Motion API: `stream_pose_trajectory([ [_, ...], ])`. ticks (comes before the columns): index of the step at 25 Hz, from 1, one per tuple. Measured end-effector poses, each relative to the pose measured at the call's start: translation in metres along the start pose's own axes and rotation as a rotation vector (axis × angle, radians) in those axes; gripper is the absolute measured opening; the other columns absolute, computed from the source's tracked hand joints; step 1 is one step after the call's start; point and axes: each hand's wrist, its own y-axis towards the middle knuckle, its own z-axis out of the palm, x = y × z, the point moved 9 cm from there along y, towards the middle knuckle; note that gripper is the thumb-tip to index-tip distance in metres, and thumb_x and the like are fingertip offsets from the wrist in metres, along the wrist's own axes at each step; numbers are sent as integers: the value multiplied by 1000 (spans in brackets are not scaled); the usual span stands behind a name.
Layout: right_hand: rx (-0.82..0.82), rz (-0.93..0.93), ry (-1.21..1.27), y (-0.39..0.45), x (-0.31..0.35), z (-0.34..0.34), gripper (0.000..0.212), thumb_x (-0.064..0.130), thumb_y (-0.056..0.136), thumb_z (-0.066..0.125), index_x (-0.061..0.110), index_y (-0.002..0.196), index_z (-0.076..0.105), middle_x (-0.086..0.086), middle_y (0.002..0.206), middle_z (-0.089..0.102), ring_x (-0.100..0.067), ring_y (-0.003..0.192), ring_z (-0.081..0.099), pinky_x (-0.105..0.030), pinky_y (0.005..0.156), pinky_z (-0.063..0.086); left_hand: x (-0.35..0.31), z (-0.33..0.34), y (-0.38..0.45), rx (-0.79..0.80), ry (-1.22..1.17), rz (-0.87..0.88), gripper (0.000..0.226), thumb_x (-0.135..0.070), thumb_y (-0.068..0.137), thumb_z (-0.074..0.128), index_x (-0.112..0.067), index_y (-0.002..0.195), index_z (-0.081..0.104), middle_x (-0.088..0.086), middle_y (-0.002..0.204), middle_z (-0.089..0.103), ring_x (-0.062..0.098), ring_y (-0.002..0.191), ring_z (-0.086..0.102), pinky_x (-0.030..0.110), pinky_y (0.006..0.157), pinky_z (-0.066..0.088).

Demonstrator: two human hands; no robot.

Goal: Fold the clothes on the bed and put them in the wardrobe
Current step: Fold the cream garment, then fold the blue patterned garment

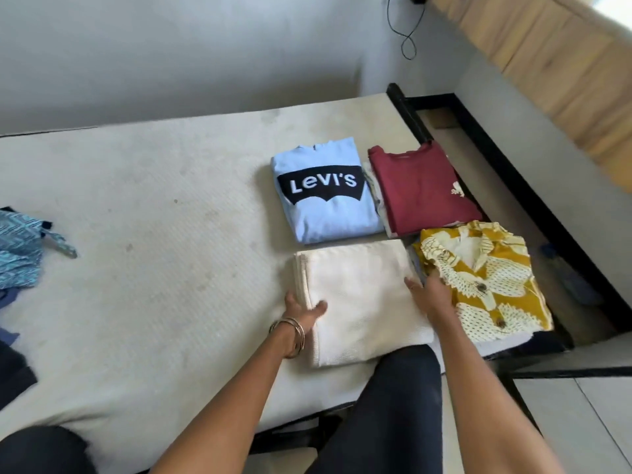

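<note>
A folded cream cloth (362,295) lies near the front edge of the bed (154,234). My left hand (302,311) grips its left edge, thumb on top and fingers tucked under. At the cloth's right edge my right hand (429,292) has its fingers slid between the cloth and a folded yellow patterned shirt (485,282). Behind them lie a folded light-blue Levi's sweatshirt (325,189) and a folded maroon shirt (422,189) on top of a small stack.
Unfolded blue patterned clothes (20,248) and dark garments (13,371) lie at the bed's left edge. A black bed frame (485,148) runs along the right side, with floor beyond it. A white wall stands behind the bed. My dark-trousered knee (400,388) leans against the bed.
</note>
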Motion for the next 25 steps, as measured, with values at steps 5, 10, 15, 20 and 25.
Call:
stream_pose_trajectory([
  [5, -362, -338, -290, -37, 63, 21, 37, 31, 93, 61, 16, 125, 52, -14, 126, 50, -34, 119, 42, -50, 93, 35, 8, -4, 7, -138, 416, 111, 93, -26, 87, 67, -23, 153, 1, 14, 143, 46, 34, 124, 50, 36, 104, 40],
  [10, 91, -387, -454, -32, 67, 93, 45, 35, 98, 52, 36, 141, 37, 1, 153, 24, -32, 140, 19, -61, 105, 24, 5, -13, 7, -106, 527, 103, 75, -29, 94, 57, -24, 152, 10, 16, 130, 57, 33, 116, 56, 34, 96, 41],
  [15, 23, -443, -361, -66, 131, 107, 41, 24, 98, 51, 23, 138, 46, -8, 145, 38, -31, 132, 31, -50, 102, 28, -3, -65, -2, -66, 528, 142, 36, -25, 90, 62, -21, 126, 58, 6, 103, 69, 22, 90, 66, 26, 84, 51],
  [20, 306, -819, -132, -156, 252, 181, 33, 11, 93, 55, 18, 125, 58, -3, 99, 67, -26, 98, 63, -40, 88, 49, -11, -196, -38, -274, 451, 254, 20, -24, 89, 60, -28, 107, 67, -4, 89, 71, 18, 89, 66, 32, 86, 50],
  [25, 578, -1098, -59, -259, 351, 277, 45, -8, 83, 47, 16, 119, 61, 9, 78, 68, -11, 72, 67, -39, 78, 56, 56, -416, -104, -870, 276, 111, 15, -25, 87, 57, -33, 90, 69, -6, 98, 72, 20, 103, 62, 39, 94, 45],
])
